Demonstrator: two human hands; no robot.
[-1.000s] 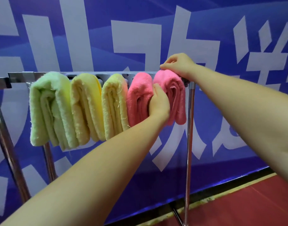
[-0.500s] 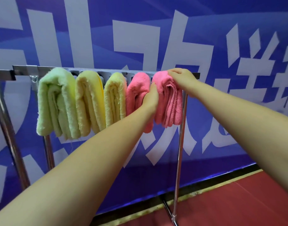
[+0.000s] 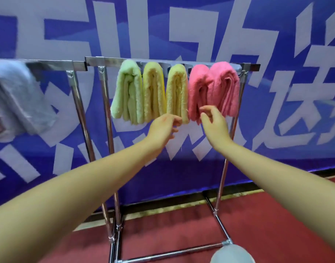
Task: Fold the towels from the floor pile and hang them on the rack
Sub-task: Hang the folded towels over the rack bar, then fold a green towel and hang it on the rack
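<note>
Several folded towels hang side by side over the top bar of a chrome rack (image 3: 105, 62): a green towel (image 3: 127, 92), two yellow towels (image 3: 154, 92) (image 3: 177, 92) and two pink towels (image 3: 199, 92) (image 3: 227, 88). My left hand (image 3: 162, 128) hovers just below the yellow towels with fingers loosely curled, holding nothing. My right hand (image 3: 213, 120) hangs in front of the lower ends of the pink towels, fingers relaxed and empty. Neither hand touches a towel.
A second chrome rack (image 3: 54, 65) stands to the left with a grey towel (image 3: 16, 97) draped on it. A blue banner wall (image 3: 276, 92) is close behind. The rack's base bars (image 3: 172, 253) lie on red floor. A pale rounded shape (image 3: 232, 254) is at the bottom edge.
Both hands have let go of the pink towels and drawn back and down from the bar. The view has pulled back, and the rack's base and the left rack have come into view.
</note>
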